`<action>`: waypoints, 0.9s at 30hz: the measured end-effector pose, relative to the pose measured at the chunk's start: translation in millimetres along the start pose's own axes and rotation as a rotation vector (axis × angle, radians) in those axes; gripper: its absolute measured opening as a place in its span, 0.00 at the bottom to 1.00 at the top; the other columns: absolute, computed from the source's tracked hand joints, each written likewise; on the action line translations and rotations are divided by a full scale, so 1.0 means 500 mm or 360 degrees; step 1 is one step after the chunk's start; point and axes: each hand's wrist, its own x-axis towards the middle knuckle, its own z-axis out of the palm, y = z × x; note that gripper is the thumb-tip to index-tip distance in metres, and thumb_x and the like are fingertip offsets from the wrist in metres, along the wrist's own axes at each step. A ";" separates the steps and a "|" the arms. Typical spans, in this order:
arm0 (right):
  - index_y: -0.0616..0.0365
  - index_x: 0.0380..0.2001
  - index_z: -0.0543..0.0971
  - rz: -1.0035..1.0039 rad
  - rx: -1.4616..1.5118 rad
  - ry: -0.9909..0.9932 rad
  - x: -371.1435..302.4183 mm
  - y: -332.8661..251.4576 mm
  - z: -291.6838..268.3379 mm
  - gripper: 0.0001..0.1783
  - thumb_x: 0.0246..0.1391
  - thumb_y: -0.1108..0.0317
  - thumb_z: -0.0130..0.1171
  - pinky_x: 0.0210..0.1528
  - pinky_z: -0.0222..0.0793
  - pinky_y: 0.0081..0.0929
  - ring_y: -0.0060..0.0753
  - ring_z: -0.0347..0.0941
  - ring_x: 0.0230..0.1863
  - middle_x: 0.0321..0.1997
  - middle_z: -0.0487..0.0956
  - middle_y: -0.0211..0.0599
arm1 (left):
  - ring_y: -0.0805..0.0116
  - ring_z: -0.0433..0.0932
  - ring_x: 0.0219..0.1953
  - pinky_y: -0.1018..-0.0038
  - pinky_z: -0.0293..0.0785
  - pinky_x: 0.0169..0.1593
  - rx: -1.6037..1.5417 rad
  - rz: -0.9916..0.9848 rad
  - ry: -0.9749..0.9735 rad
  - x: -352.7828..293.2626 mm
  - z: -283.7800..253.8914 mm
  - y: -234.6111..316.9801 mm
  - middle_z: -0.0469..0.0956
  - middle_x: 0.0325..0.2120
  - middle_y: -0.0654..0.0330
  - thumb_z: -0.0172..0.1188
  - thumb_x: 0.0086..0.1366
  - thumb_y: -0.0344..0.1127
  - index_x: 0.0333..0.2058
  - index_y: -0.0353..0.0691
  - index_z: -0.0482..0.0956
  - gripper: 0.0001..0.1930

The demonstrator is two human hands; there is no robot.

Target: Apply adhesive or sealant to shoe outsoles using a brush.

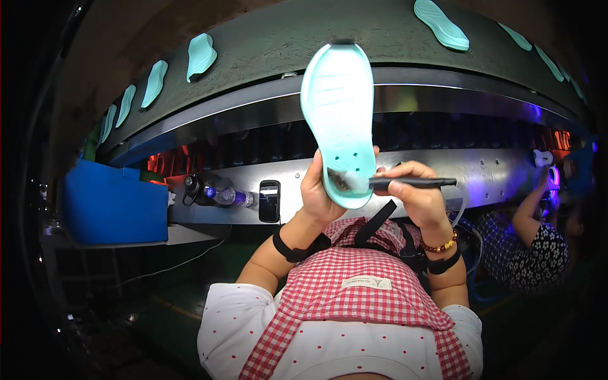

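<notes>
A pale mint-green shoe sole [342, 101] stands lengthwise before me, its narrower end toward me and a dark patch at its far tip. My left hand [318, 190] is closed round the near end from the left side. In my right hand [415, 193], the fingers pinch the black handle of a brush [421, 182]. Its dark, blurred bristles lie over the near end of the sole, just below several small holes. Whether they press on the surface I cannot tell.
Beyond a metal rail [253, 96], more mint soles [201, 56] lie on a grey conveyor belt [272, 41]. A phone [270, 201] and clear bottle [229, 196] rest on the metal ledge, left. A blue box [114, 202] stands farther left; another person's arm [529, 212] shows right.
</notes>
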 end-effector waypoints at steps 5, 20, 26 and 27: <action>0.65 0.31 0.78 0.0027 -0.0831 -0.0305 -0.002 -0.065 0.008 0.10 0.41 0.81 0.58 0.29 0.66 0.11 0.15 0.71 0.28 0.30 0.78 0.37 | 0.51 0.73 0.42 0.58 0.71 0.45 0.0284 -0.0219 -0.0203 0.024 -0.082 0.036 0.69 0.44 0.47 0.38 0.62 0.51 0.53 0.37 0.59 0.27; 0.63 0.31 0.77 -0.0351 -0.1241 -0.1160 0.045 -0.115 -0.010 0.11 0.37 0.80 0.60 0.41 0.71 0.27 0.38 0.75 0.38 0.34 0.78 0.42 | 0.66 0.70 0.45 0.72 0.66 0.49 0.1149 -0.1174 -0.0421 0.065 0.021 0.100 0.68 0.45 0.51 0.51 0.56 0.42 0.53 0.32 0.58 0.28; 0.63 0.30 0.78 -0.0309 -0.1272 -0.0899 0.046 -0.138 -0.026 0.11 0.37 0.79 0.61 0.42 0.71 0.27 0.39 0.75 0.39 0.34 0.78 0.44 | 0.66 0.72 0.41 0.73 0.68 0.45 0.0951 -0.1240 -0.0280 0.070 -0.001 0.141 0.71 0.41 0.52 0.53 0.55 0.41 0.49 0.30 0.64 0.26; 0.63 0.30 0.78 -0.0363 -0.1186 -0.0985 0.045 -0.120 -0.036 0.12 0.37 0.80 0.61 0.42 0.71 0.27 0.39 0.76 0.38 0.34 0.78 0.44 | 0.66 0.72 0.41 0.73 0.68 0.45 0.1104 -0.1161 -0.0358 0.068 -0.003 0.148 0.71 0.41 0.52 0.52 0.55 0.42 0.48 0.29 0.64 0.26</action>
